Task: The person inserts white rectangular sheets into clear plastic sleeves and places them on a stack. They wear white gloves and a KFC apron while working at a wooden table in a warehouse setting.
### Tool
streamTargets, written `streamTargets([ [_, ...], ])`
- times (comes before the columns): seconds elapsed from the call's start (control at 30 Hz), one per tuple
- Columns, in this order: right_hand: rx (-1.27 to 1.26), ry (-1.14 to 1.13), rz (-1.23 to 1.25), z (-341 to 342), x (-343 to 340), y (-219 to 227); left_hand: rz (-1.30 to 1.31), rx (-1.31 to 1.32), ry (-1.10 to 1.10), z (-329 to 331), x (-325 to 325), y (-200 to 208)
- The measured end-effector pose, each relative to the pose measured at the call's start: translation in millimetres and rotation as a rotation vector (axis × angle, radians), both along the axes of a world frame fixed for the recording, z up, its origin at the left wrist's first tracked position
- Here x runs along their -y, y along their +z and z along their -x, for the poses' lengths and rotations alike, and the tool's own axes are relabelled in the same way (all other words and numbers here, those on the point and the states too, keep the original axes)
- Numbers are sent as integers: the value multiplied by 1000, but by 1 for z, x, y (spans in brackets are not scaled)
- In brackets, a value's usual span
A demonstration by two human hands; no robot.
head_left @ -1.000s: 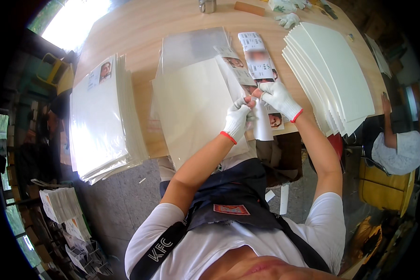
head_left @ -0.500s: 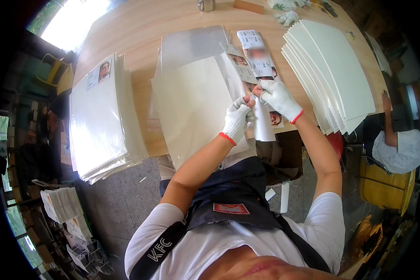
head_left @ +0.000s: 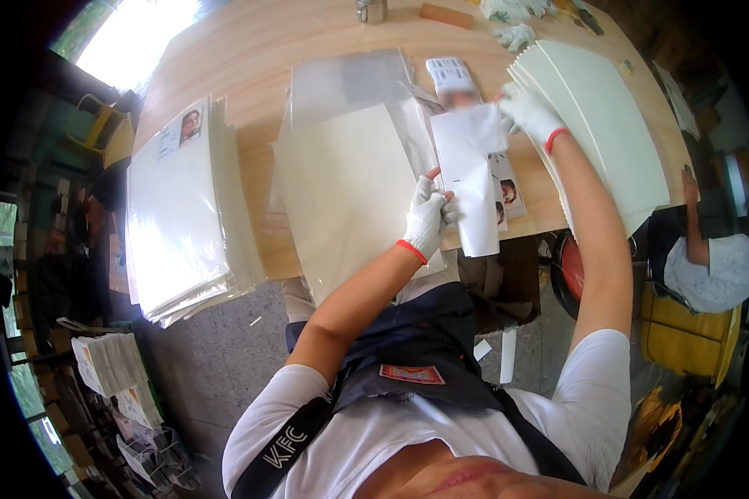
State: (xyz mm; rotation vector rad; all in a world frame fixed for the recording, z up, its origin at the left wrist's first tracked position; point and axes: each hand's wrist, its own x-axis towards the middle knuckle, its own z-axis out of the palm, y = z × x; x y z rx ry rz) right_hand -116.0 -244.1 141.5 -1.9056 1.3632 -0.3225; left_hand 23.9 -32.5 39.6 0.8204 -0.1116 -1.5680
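Note:
Both my hands wear white gloves with red cuffs. My left hand (head_left: 429,218) pinches the left edge of a long white paper strip (head_left: 473,179) near its lower part. My right hand (head_left: 527,112) grips the same strip at its upper right end, stretched out over the table. Under the strip lie small printed cards with portrait photos (head_left: 505,193). A cream sheet in a clear sleeve (head_left: 345,187) lies just left of my left hand on the wooden table (head_left: 250,58).
A tall stack of sleeved sheets (head_left: 183,208) sits at the table's left edge. A fanned stack of cream boards (head_left: 607,116) lies at the right. Spare gloves (head_left: 516,35) and a metal cup (head_left: 373,10) rest at the far side. Another person (head_left: 707,258) sits at right.
My right hand has moved away up and to the right, and the white strip is now drawn out long between both hands. My left hand has dropped slightly.

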Motion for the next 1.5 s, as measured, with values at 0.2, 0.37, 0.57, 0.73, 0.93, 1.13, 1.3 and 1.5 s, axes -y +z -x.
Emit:
streamTargets([
  [0.2,-300,-15,798,-10,52,74,15,-71,-149,-2,26,-34],
  [0.37,5,185,1107,-86,19,60,53,269,-142,-15,33,-21],
  [0.57,284,585,892,-138,-52,-35,263,1042,-96,-90,-28,10],
  [0.73,315,656,869,-152,-47,-99,445,1612,263,-154,-38,5],
  [0.93,289,698,751,-155,-45,-106,494,1787,539,-178,-10,9],
  [1.13,54,810,577,-146,-28,-133,63,2068,52,-197,35,-20],
  [1.3,106,915,935,-147,-41,-114,-48,2416,57,-202,31,-47],
  [1.5,11,634,868,-150,-43,-96,-231,2204,-305,-196,30,-28],
])
